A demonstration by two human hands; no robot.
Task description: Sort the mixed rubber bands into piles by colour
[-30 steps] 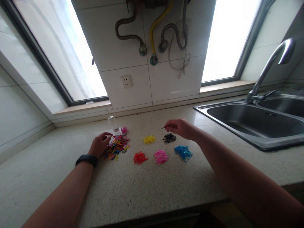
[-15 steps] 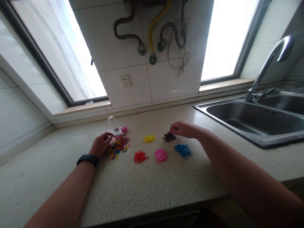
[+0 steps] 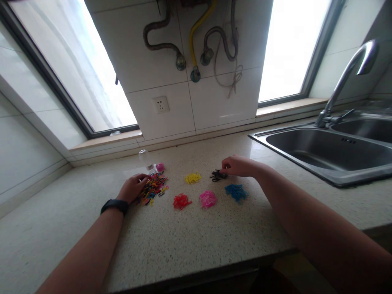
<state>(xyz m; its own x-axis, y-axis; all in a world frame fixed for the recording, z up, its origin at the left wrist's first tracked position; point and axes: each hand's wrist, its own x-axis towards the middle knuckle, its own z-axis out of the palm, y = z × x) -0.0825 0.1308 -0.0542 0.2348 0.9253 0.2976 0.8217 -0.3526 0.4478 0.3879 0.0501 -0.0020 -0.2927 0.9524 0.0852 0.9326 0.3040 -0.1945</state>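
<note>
On the speckled countertop, the left hand rests with fingers loosely curled at the near edge of the mixed pile of coloured bands; whether it pinches a band cannot be told. That pile remains sizeable, so most sorting appears outstanding. To its right lie five separated heaps: yellow pile, red pile, pink pile, black pile and blue pile, each small and apart from the others. The right hand touches the black pile, fingertips pinched together at its edge. A sink lies farther right.
</note>
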